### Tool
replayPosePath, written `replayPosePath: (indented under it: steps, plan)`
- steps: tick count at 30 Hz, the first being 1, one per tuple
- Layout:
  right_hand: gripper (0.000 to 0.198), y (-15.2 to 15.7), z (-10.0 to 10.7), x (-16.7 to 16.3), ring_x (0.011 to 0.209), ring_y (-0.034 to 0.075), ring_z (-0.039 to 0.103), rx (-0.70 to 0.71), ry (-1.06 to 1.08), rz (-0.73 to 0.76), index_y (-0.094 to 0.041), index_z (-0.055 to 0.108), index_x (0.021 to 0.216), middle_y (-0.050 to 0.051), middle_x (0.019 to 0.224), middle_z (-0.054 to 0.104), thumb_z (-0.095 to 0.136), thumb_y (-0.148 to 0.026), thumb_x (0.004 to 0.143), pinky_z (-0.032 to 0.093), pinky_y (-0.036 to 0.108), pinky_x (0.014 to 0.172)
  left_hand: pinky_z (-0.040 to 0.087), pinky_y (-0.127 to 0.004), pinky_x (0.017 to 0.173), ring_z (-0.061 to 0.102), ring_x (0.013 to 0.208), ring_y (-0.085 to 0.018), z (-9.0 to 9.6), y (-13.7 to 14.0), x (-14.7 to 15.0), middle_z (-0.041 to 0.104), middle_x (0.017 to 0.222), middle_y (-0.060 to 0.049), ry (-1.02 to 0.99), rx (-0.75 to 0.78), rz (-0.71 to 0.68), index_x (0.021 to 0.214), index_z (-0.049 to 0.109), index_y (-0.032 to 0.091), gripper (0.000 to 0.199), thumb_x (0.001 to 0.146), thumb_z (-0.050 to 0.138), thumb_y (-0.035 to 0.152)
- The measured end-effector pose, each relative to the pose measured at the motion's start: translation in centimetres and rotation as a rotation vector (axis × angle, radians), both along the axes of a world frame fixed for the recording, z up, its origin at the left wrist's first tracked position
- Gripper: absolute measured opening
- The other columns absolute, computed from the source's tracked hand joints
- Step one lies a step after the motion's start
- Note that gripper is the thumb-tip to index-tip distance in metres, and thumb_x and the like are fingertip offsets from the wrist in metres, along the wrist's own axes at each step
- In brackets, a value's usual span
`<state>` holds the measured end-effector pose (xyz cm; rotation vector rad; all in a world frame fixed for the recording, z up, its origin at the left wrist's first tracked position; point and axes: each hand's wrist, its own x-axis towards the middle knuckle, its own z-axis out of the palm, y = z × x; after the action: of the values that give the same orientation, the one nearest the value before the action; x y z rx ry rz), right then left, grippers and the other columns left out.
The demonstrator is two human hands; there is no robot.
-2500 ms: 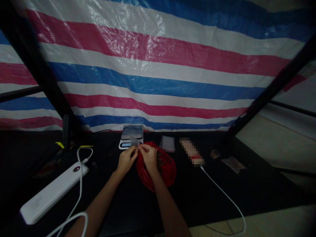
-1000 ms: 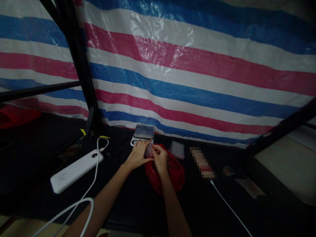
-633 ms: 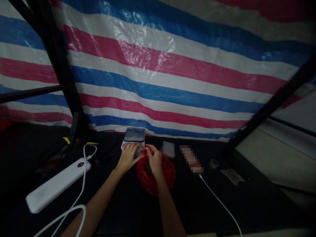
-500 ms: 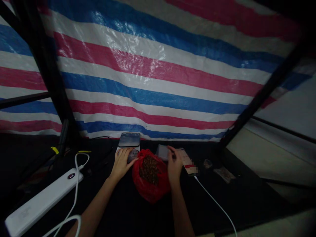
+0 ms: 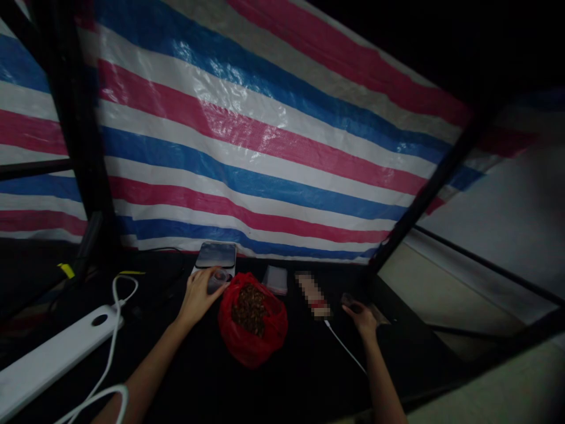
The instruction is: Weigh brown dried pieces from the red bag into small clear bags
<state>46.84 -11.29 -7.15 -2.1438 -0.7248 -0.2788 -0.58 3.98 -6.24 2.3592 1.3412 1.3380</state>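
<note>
My left hand (image 5: 198, 297) is closed round a small clear round container (image 5: 217, 280) at the front of a white device with a dark glossy top (image 5: 216, 255). Just to its right stands an open red plastic bag (image 5: 251, 347) full of brown dried bits (image 5: 251, 309). Over on the right, my right hand (image 5: 364, 321) has its fingers closed on a small clear piece (image 5: 347, 299), too dim to name. Partly behind that hand lies a flat clear packet (image 5: 380, 316). A stack of clear plastic sleeves (image 5: 276, 280) lies behind the red bag.
A phone-shaped, partly blurred item (image 5: 312, 294) with a white cable (image 5: 346, 347) lies between the bag and my right hand. At left is a long white power bank (image 5: 57, 356) with a looped cable. Striped sheeting (image 5: 247, 176) hangs behind the black table, between dark frame posts.
My right hand has moved right, from the clear sleeves to the small clear piece. My left hand stays by the white device and now shows a clear container in it. The view has shifted right.
</note>
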Motion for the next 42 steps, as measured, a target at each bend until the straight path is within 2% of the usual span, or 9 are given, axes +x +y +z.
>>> replayPosePath:
  steps: [4,9,12,16,20,24,30,35,42]
  plan:
    - [0.028,1.0,0.3,0.2,0.055,0.03,0.06,-0.117,0.127,0.121,-0.024,0.063,0.058,0.006,0.05,0.061,0.071,-0.043,0.039,0.044,0.039,0.052,0.032,-0.04,0.089,0.051,0.098,-0.023,0.1,-0.5,0.0,0.058,0.103,-0.006,-0.031,-0.029,0.023,0.108,0.046,0.02,0.044,0.076,0.05,0.049]
    - [0.045,3.3,2.5,-2.7,0.073,0.032,0.062,-0.173,0.122,0.269,-0.021,0.064,0.078,0.009,0.069,0.067,0.061,-0.055,0.049,0.045,0.041,0.064,0.03,-0.04,0.091,0.048,0.101,-0.022,0.7,-1.1,0.1,0.056,0.107,-0.005,-0.046,-0.043,0.026,0.108,0.046,0.021,0.042,0.076,0.052,0.047]
    - [0.048,5.3,5.3,-7.9,0.091,0.025,0.06,-0.137,-0.005,0.615,-0.021,0.057,0.099,0.007,0.095,0.066,0.053,-0.053,0.063,0.043,0.036,0.077,0.029,-0.04,0.093,0.049,0.101,-0.021,1.0,-1.3,0.1,0.057,0.107,-0.004,-0.056,-0.059,-0.013,0.108,0.046,0.022,0.04,0.076,0.052,0.045]
    - [0.037,8.1,8.9,-16.9,0.095,0.022,0.058,-0.269,-0.211,0.972,-0.026,0.057,0.1,0.002,0.099,0.065,0.054,-0.046,0.069,0.037,0.037,0.086,0.021,-0.041,0.1,0.048,0.104,-0.021,0.7,-1.2,-0.3,0.057,0.107,-0.003,-0.07,-0.066,-0.017,0.107,0.046,0.022,0.043,0.073,0.056,0.046]
    - [0.036,10.5,10.3,-24.6,0.099,0.022,0.054,-0.312,-0.354,1.111,-0.025,0.055,0.105,0.003,0.104,0.063,0.054,-0.041,0.073,0.029,0.041,0.089,0.023,-0.04,0.099,0.048,0.104,-0.022,-0.1,-0.7,-0.8,0.057,0.108,-0.004,-0.131,-0.118,0.021,0.107,0.046,0.021,0.044,0.072,0.059,0.044]
    - [0.033,12.1,10.3,-29.4,0.105,0.022,0.048,-0.324,-0.523,1.201,-0.026,0.05,0.111,0.005,0.113,0.058,0.05,-0.035,0.079,0.028,0.039,0.084,0.032,-0.036,0.091,0.05,0.1,-0.021,-0.2,-0.8,-1.1,0.058,0.104,-0.005,-0.166,-0.179,-0.036,0.107,0.046,0.02,0.042,0.074,0.055,0.044]
    - [0.03,13.1,10.6,-31.7,0.103,0.022,0.045,-0.34,-0.726,1.298,-0.024,0.051,0.108,0.005,0.107,0.058,0.054,-0.026,0.079,0.027,0.036,0.081,0.04,-0.032,0.082,0.052,0.092,-0.02,0.5,-1.4,-1.1,0.057,0.098,-0.006,-0.156,-0.202,-0.123,0.105,0.05,0.019,0.043,0.074,0.053,0.049]
    - [0.031,12.7,11.0,-32.2,0.1,0.022,0.044,-0.311,-0.895,1.316,-0.023,0.051,0.108,0.007,0.107,0.055,0.056,-0.027,0.078,0.028,0.034,0.078,0.04,-0.032,0.083,0.052,0.093,-0.02,0.3,-1.3,-0.9,0.057,0.1,-0.006,-0.167,-0.193,-0.12,0.106,0.049,0.018,0.046,0.073,0.055,0.049]
    - [0.028,12.0,11.4,-32.0,0.099,0.022,0.045,-0.283,-0.987,1.357,-0.021,0.05,0.111,0.008,0.109,0.053,0.048,-0.023,0.083,0.028,0.034,0.079,0.04,-0.034,0.084,0.052,0.095,-0.021,-0.2,-1.2,-0.8,0.056,0.102,-0.007,-0.126,-0.204,-0.098,0.107,0.049,0.017,0.047,0.072,0.056,0.049]
